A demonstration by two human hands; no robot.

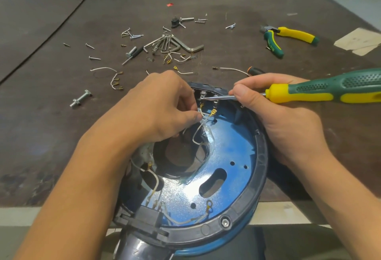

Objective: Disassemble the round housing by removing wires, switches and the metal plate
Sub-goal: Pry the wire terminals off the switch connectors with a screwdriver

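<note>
Round housing lies between both forearms. Left hand pinches a white wire below the switch. Right hand grips the screwdriver by its shaft, tip at a terminal. Lever the connector gently and pull straight, not by the wire alone.

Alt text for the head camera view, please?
A left hand pinches a white wire inside a round blue housing while the right hand holds a green-and-yellow screwdriver at its switches. Screws, hex keys and pliers lie beyond.
</note>
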